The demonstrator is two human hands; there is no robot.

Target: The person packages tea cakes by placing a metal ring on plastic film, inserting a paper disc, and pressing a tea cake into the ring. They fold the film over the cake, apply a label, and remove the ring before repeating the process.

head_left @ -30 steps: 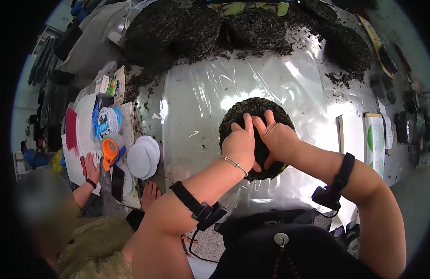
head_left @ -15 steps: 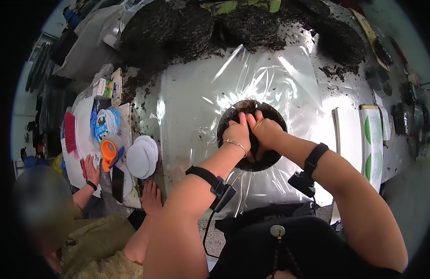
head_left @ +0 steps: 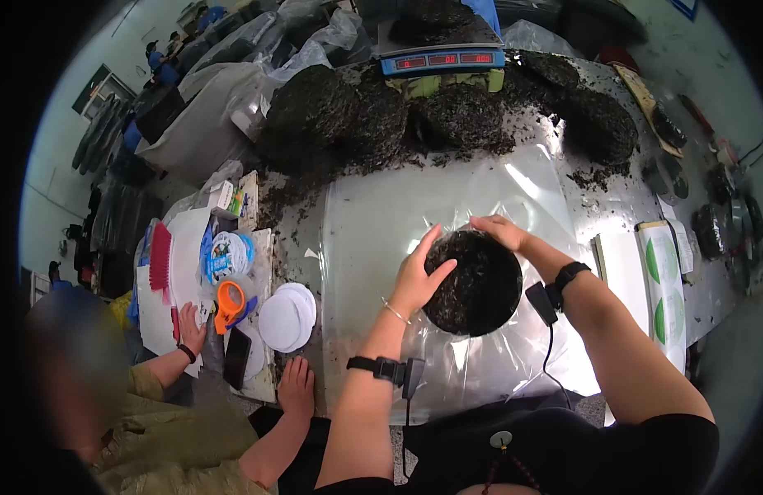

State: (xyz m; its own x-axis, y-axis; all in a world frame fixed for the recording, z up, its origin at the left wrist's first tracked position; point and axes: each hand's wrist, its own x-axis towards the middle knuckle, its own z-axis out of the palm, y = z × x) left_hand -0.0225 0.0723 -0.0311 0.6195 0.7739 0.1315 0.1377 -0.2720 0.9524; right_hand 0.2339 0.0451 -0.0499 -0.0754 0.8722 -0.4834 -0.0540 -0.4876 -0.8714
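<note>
Okay, dark disc (head_left: 476, 289): on clear sheet (head_left: 365, 247), in front of the torso; flat or slightly tilted, can't tell.
Left hand (head_left: 416, 279): apart from the other, thumb out over the disc's top, fingers along the left rim; opened out, not clenched.
Right hand (head_left: 505, 232): at the far right rim, fingers stretched toward the other hand; thumb hidden, firmness of contact can't be told.
Disc vs hands: between the two and toward the body from both; round outline, no long axis to line up with. Left nearer the disc's middle by the thumb, right only at the edge.
Scale (head_left: 443, 60): beyond the sheet, at the far side, behind dark heaps (head_left: 464, 120).
Left side: white rounds (head_left: 287, 318) just beside the sheet; orange tape dispenser (head_left: 230, 304) and pink brush (head_left: 160, 256) farther out, near a co-worker's hand (head_left: 192, 332).
</note>
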